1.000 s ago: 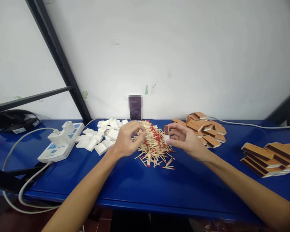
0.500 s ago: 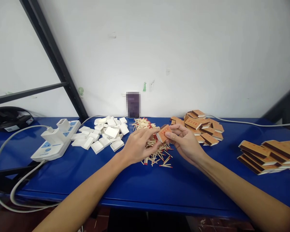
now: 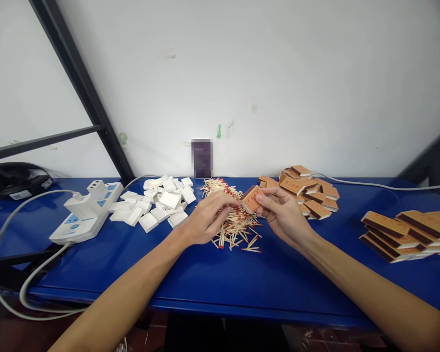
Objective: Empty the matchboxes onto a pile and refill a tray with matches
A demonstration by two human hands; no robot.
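Observation:
My right hand (image 3: 283, 215) grips an orange matchbox (image 3: 252, 198), held tilted just above a heap of red-tipped matches (image 3: 231, 215) in the middle of the blue table (image 3: 220, 278). My left hand (image 3: 205, 219) lies over the left side of that heap with its fingers curled; its fingertips reach toward the matchbox, and I cannot make out what they pinch.
White inner trays (image 3: 161, 203) are piled left of the matches. Orange matchbox sleeves (image 3: 308, 193) lie heaped behind my right hand, and stacked boxes (image 3: 407, 232) sit at the far right. A white power strip (image 3: 86, 212) with cables lies at the left. A dark blurred card (image 3: 201, 159) leans on the wall.
The matchbox was turned from upright to tilted in my right hand. My left hand came across the matches toward the box and has now drawn slightly back onto the heap.

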